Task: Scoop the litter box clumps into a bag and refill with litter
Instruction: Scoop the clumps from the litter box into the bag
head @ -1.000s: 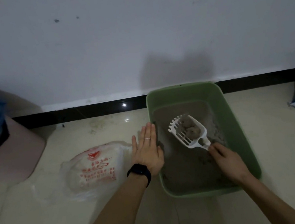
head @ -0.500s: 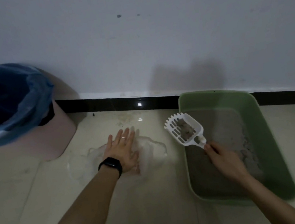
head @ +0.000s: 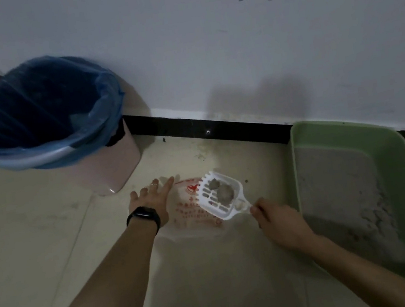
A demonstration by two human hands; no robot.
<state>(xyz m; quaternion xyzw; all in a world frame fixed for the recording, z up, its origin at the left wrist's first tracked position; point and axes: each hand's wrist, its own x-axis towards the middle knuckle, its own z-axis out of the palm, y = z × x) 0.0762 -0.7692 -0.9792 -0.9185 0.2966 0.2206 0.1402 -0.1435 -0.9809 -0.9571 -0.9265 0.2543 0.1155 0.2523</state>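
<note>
Clumps (head: pixel 224 192) are seen, in the head view, lying in the white scoop (head: pixel 216 207): two grey lumps against its slotted bowl. The scoop is gripped by the right hand (head: pixel 281 221), whose fingers and thumb are curled round the end of the handle. The bowl is held out to the left, above the bag (head: pixel 194 217). Whether the scoop's underside touches the bag cannot be told. The left hand (head: pixel 152 199) is laid flat with its fingers straight and spread. Nothing is grasped by it; its palm is pressed on the bag's left edge, and the fingertips reach toward the floor (head: pixel 54 252) beyond. A black band (head: pixel 142 217) is worn on that wrist.

The bag is spread flat on the floor between the two hands, clear plastic with red print. The box (head: pixel 403 166) is set to the right, just beside the right hand, with its far end near the baseboard (head: pixel 192 126). Grey litter (head: pixel 337 194) lies in it, rough and broken along the right side. A pink bin (head: pixel 122 162) with a blue liner (head: pixel 33 106) is stood at the far left against the wall (head: pixel 207 48), near the left fingertips but apart from them. Open floor is found between bin and box, and nearer the viewer on both sides of the arms.
</note>
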